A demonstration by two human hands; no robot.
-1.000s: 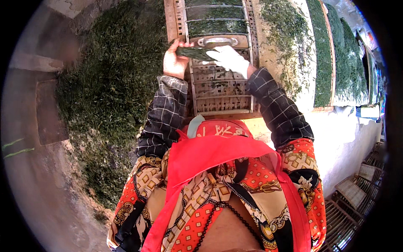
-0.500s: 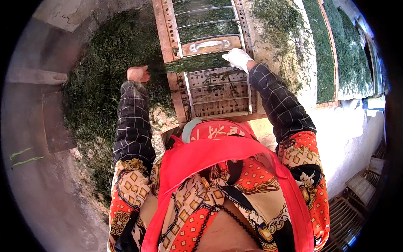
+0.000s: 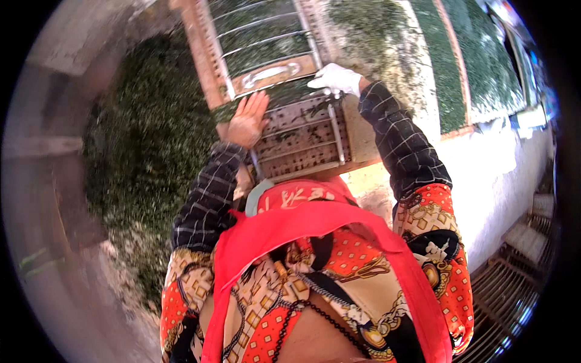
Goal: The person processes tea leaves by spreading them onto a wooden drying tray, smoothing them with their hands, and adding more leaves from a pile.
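A layer of dark green leafy matter, fine and needle-like, lies across a slatted rack in front of me. Just beyond it a wooden board with a metal pull handle spans the rack between the metal side rails. My bare left hand rests flat over the left end of the green layer, its fingers stretched out. My right hand, in a white glove, is at the right end of the layer by the board. Its fingers are curled in; what they hold, if anything, is hidden.
A large heap of the same green matter lies to the left. More is spread on the pale surface at the right and on wood-edged beds beyond. A white wall and slatted bamboo furniture are at the lower right.
My left hand has moved right, from over the heap onto the green layer. The right hand stays by the board's right end. The view has shifted, and the rack appears further left and tilted.
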